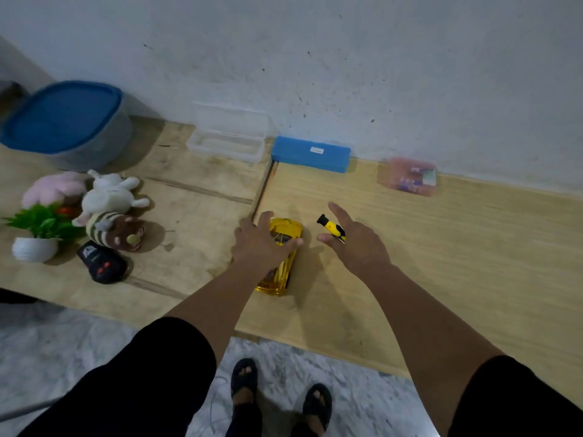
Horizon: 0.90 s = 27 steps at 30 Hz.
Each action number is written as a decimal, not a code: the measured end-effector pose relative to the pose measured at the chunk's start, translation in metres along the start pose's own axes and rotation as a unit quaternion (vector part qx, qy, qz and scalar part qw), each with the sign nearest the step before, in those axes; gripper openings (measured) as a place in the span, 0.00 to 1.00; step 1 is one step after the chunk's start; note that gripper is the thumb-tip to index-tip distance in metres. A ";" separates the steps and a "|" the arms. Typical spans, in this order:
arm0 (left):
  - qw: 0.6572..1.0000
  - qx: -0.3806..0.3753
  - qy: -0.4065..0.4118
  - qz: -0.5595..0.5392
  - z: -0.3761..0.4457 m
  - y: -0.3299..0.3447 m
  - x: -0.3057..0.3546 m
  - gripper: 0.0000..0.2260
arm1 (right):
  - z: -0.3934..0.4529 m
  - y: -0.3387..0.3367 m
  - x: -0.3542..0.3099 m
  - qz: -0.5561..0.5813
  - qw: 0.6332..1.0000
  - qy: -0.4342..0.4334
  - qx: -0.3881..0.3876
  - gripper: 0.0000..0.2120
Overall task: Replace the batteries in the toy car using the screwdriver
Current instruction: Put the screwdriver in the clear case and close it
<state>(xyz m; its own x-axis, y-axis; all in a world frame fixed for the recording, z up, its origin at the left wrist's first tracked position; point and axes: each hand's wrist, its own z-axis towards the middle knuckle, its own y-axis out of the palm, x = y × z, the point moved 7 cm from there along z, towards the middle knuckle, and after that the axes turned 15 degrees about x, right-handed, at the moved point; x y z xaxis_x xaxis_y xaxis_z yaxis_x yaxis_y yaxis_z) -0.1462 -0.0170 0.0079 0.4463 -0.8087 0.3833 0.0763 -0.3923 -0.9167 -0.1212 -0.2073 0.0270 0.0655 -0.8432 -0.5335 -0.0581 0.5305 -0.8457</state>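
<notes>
A: Where are you?
B: Starting: your left hand [263, 244] grips the toy car [279, 260] on the table [441, 247]; your right hand [350, 244], fingers spread, reaches over the screwdriver [331, 230].
A: Next?
B: Grasp it, flip the car.

A shiny, translucent yellow toy car [284, 247] stands on its wheels on a light wooden tabletop, its length running away from the viewer toward the wall, and a hand covers its middle and near-left side. Just to its right, apart from it, lies a short, stubby screwdriver [331, 229] with a yellow and black handle and a black cap at its far end, angled toward the far left. Its near end is hidden behind a hand, so its tip cannot be seen.
</notes>
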 end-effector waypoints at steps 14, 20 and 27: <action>0.968 0.170 0.159 0.092 0.170 -0.164 -0.053 0.44 | 0.124 0.019 -0.171 -0.109 0.982 -0.146 0.060 0.30; 0.951 0.121 0.260 0.120 0.263 -0.144 -0.075 0.50 | 0.191 0.089 -0.217 -0.158 0.975 -0.151 0.037 0.30; 0.923 0.076 0.356 0.120 0.316 -0.111 -0.074 0.55 | 0.238 0.141 -0.220 -0.176 0.976 -0.124 0.010 0.32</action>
<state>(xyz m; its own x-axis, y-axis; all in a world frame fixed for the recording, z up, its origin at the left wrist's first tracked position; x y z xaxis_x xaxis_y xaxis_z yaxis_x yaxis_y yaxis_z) 0.0939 0.2246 0.0460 -0.2295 -0.9687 0.0943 0.1994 -0.1417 -0.9696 0.0932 0.0734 0.0216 0.3168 -0.9284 -0.1940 0.0316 0.2148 -0.9762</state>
